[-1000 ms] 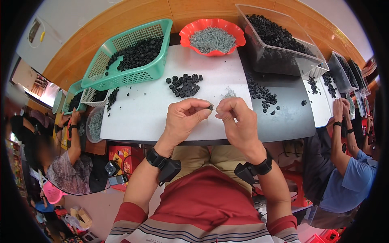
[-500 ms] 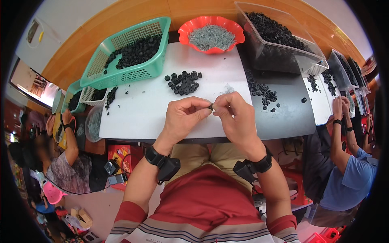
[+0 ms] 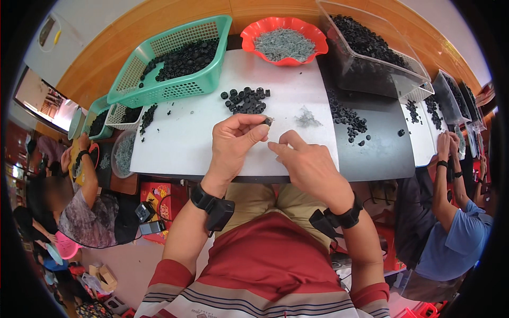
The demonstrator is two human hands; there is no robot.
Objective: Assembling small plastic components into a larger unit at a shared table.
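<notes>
Between thumb and forefinger, my left hand (image 3: 233, 140) pinches a small round black plastic part (image 3: 268, 122), with a thin tip showing at its upper edge. Just to the right and slightly lower is my right hand (image 3: 310, 161), apart from that part. Its fingers are curled in toward the thumb, and whatever they may hold is hidden. Beyond my left hand, several loose black parts (image 3: 246, 99) lie in a cluster on the white board (image 3: 180, 146). A small heap of grey pin-like pieces (image 3: 306, 117) rests beyond my right hand.
At the back stand a green basket (image 3: 204, 84) of black parts, a red scalloped bowl (image 3: 284, 59) of grey pieces, and a clear bin (image 3: 366, 79) of black parts. More black pieces (image 3: 347, 119) are scattered to the right. People work on both sides.
My hands have come apart: the left has risen slightly with the black part, and the right has drawn back toward me. The grey heap shows more fully.
</notes>
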